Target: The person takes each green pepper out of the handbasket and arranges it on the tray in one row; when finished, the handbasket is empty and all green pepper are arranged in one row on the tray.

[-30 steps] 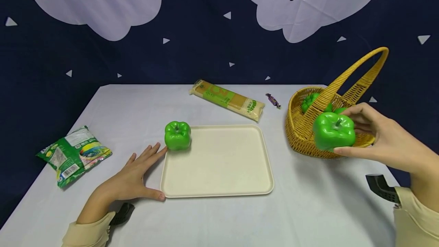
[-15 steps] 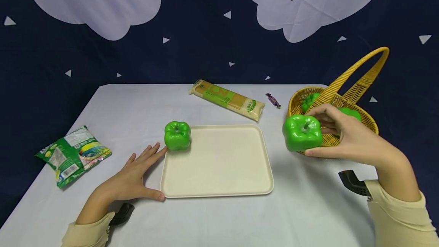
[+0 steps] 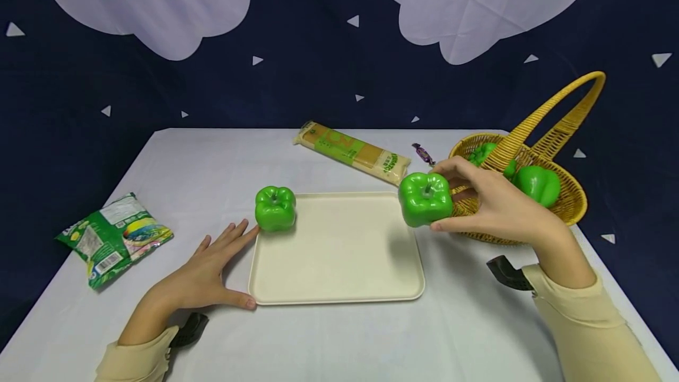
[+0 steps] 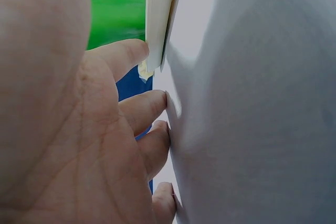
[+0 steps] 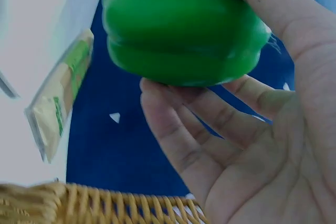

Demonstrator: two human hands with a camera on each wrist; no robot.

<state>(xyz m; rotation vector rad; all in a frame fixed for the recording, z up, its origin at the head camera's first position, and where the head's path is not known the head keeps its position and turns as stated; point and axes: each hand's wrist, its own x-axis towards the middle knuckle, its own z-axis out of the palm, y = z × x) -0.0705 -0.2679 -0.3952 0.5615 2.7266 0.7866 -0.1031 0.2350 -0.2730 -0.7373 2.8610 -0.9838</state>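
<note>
Right hand (image 3: 490, 205) pinching 1 green pepper (image 3: 424, 199), left hand (image 3: 209, 273) touching tray (image 3: 334, 258), wicker basket (image 3: 574, 206) at right

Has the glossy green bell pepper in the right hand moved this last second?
Yes, leftward: in the head view, the held pepper was well right of the cream rectangular tray and now overlaps its back right corner.

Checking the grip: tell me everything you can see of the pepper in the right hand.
The pepper is bright green, glossy and lobed, with a short stem in a dimple on top; it looks like smooth plastic. It looks whole and roughly upright. The right hand pinches it between thumb and fingers. It hangs in the air, partly hiding the far right corner of the tray in the head view.
</note>
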